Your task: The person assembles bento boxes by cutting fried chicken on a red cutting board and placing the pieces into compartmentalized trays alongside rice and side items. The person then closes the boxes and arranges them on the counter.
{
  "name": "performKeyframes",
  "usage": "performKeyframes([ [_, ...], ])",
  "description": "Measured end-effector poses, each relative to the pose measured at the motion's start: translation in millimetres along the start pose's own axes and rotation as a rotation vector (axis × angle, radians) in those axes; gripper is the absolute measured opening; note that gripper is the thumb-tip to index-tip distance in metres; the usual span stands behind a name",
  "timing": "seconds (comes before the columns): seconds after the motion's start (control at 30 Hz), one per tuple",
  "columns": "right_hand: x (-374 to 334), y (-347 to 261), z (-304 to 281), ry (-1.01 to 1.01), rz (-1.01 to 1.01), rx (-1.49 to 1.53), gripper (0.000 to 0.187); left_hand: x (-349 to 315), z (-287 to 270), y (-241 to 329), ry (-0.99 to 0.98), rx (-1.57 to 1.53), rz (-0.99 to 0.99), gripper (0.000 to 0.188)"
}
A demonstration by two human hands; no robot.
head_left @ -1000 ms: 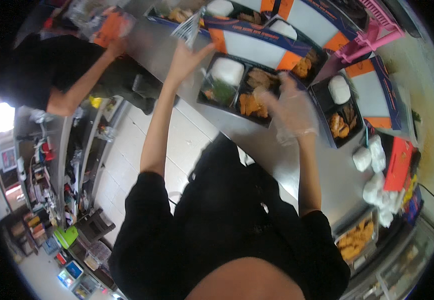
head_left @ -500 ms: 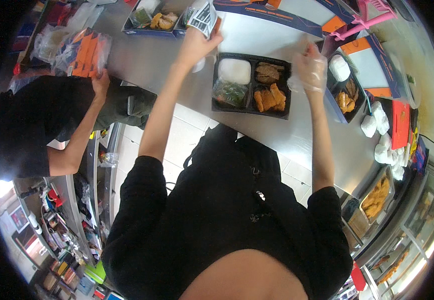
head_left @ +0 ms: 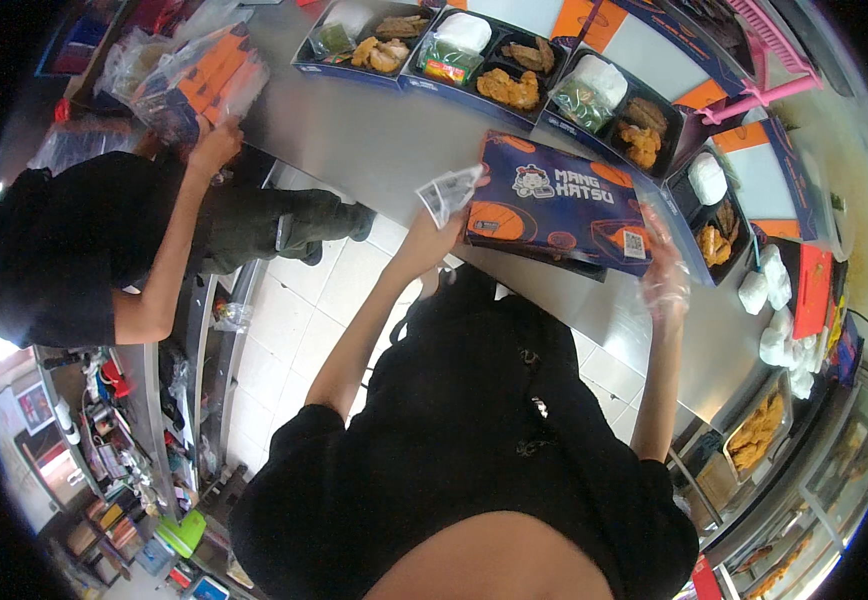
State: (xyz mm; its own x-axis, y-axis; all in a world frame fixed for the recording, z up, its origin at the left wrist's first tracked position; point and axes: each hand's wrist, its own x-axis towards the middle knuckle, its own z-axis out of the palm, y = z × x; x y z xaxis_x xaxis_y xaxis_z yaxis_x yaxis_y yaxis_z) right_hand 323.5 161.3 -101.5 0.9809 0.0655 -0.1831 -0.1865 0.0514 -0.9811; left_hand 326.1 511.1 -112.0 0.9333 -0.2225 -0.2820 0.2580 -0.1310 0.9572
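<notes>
A dark blue and orange printed cardboard meal box point(head_left: 559, 215) is tilted between my two hands at the steel counter's near edge. My left hand point(head_left: 432, 240), bare, is closed at its left end, with a white printed paper slip point(head_left: 446, 196) between the fingers. My right hand point(head_left: 666, 278), in a clear plastic glove, grips the right end. Below the box's near side shows a dark strip point(head_left: 574, 267), probably the black tray's edge; the food in it is hidden.
Beyond stand open meal boxes point(head_left: 504, 90) with rice, fried pieces and bagged greens. A pink plastic rack point(head_left: 754, 95) and white wrapped bundles point(head_left: 776, 280) are at right. At left, a co-worker's hand point(head_left: 216, 145) holds a plastic-wrapped orange pack point(head_left: 209, 75). Steel counter point(head_left: 354, 135).
The food tray, uncovered earlier, is now beneath the printed box top. My hands have come nearer, onto the box's ends. My view has shifted, bringing more open boxes into sight.
</notes>
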Motion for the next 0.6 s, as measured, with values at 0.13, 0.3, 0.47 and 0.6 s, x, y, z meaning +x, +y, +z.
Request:
performKeyframes([
  [0.13, 2.5, -16.7, -0.2, 0.231, 0.296, 0.369, 0.053, -3.7, -8.3, 21.3, -0.039, 0.078, -0.333, 0.067],
  [0.3, 13.7, -15.6, 13.7, 0.252, 0.392, -0.048, 0.051, 1.3, -14.9, 31.8, -0.119, -0.406, -0.5, 0.053],
  [0.47, 3.6, 3.2, 23.6, 0.303, 0.199, -0.265, 0.049, -1.1, -13.2, 25.4, 0.065, -0.007, -0.474, 0.074],
  [0.6, -5.1, 28.3, 30.5, 0.38, 0.205, -0.57, 0.048, -4.7, 1.8, 6.8, 0.099, 0.19, -0.152, 0.087],
])
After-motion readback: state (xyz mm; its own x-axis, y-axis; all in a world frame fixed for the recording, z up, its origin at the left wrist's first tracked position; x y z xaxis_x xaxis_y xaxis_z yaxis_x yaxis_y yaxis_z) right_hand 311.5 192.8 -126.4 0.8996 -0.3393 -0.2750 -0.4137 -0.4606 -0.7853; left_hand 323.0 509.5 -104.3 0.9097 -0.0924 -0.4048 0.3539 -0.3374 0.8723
